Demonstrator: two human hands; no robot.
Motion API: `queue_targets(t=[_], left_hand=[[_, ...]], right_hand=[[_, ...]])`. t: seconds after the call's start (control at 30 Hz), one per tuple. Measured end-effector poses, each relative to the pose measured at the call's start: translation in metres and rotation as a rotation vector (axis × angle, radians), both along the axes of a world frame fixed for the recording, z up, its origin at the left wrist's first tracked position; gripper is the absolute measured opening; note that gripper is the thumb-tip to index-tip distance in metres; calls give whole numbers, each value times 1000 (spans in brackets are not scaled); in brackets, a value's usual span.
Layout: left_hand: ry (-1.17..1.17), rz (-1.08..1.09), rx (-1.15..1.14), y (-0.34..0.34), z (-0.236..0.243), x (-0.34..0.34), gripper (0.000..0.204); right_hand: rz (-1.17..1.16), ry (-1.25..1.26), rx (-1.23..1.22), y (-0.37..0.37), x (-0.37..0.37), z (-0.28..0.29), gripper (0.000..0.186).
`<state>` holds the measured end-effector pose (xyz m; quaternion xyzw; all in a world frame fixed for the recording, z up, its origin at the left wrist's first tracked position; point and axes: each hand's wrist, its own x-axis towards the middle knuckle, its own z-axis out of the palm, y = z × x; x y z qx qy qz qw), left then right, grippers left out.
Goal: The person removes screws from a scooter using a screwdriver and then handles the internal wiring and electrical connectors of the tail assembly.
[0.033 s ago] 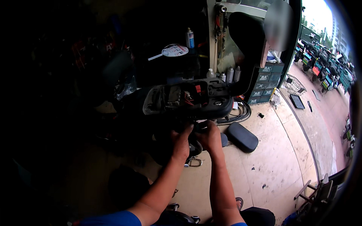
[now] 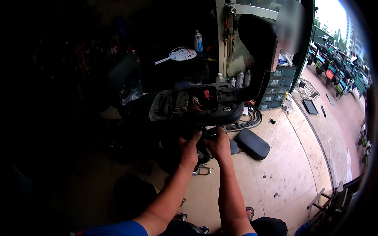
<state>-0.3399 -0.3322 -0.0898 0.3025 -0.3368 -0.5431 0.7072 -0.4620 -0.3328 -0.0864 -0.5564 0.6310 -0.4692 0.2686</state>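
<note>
A black scooter stands side-on before me, its seat off and the under-seat compartment exposed, with red wires and a red block inside. My left hand and my right hand are close together just below the compartment's near side, by the dark wheel area. Both have fingers bent round dark parts that I cannot make out in the shadow; the fingertips are partly hidden.
A dark cushion, coiled hose and wire basket lie on the floor. Behind are spray cans, a hand fan and stacked boxes. A folded stool is at lower right; parked scooters stand outside.
</note>
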Motion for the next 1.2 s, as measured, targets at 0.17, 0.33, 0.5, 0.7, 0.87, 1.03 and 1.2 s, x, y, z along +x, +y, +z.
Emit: queue_targets(t=[0.17,0.33,0.5,0.7,0.87,1.03,1.2], left_hand=[[4,-34,0,-2,0,-2,52],[-8,21,-6,1,0,3,49],[-33,58,22,3,8,-3,39],[1,13,9,1,-3,4,43],[-19,-2,21,1,-2,1,39],[-3,-19,17,0,-4,3,43],[-11,-25,35,-3,-6,0,46]], right_hand=[[67,53,-193,-7,-7,-11,44],[50,-16,16,-1,-1,-2,46],[95,-28,-230,0,-4,4,45],[30,-44,-96,-2,1,-8,38],[65,19,-252,-5,2,-8,35],[77,-2,-101,-1,0,-6,40],[94,13,-155,0,-6,-3,40]])
